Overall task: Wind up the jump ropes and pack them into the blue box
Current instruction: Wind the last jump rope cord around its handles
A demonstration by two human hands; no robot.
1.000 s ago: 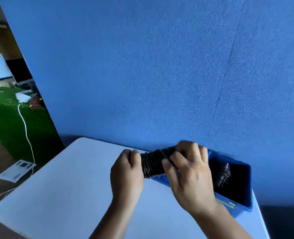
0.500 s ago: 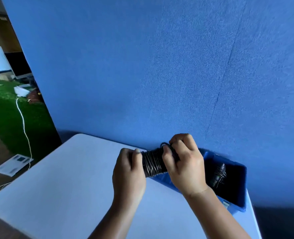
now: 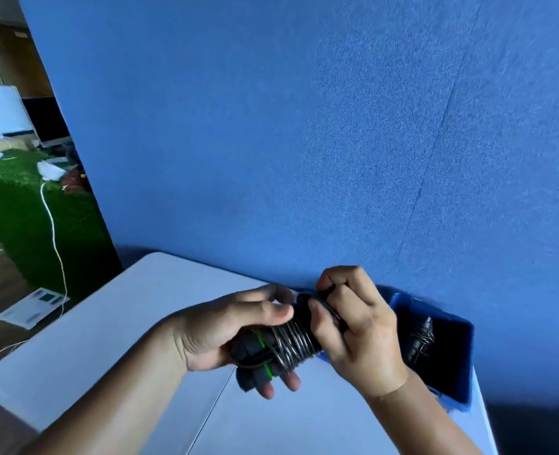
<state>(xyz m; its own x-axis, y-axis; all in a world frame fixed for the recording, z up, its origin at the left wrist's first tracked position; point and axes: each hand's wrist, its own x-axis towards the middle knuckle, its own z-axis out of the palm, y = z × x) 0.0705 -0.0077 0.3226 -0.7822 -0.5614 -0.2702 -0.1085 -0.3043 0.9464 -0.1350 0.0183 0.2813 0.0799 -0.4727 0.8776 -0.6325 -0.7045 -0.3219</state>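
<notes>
A black jump rope (image 3: 288, 344) with green-ringed handles, its cord coiled tightly around them, is held above the white table (image 3: 133, 323). My left hand (image 3: 225, 330) grips the handle end from below, thumb on top. My right hand (image 3: 353, 326) grips the other end and pinches the cord's last loop. The blue box (image 3: 462, 402) stands at the table's far right against the blue wall. Another wound black jump rope (image 3: 421, 338) lies inside the box. My right wrist hides part of the box's near rim.
A blue felt partition (image 3: 304, 126) rises right behind the table. To the left, the floor drops away to green turf (image 3: 25, 208) with a white cable (image 3: 53, 231), papers (image 3: 32, 307) and clutter. The table's left and near parts are bare white surface.
My left hand turned palm-up, exposing the green-ringed handles. The bundle tilted and came lower and nearer to me. My right hand shifted on the coil end.
</notes>
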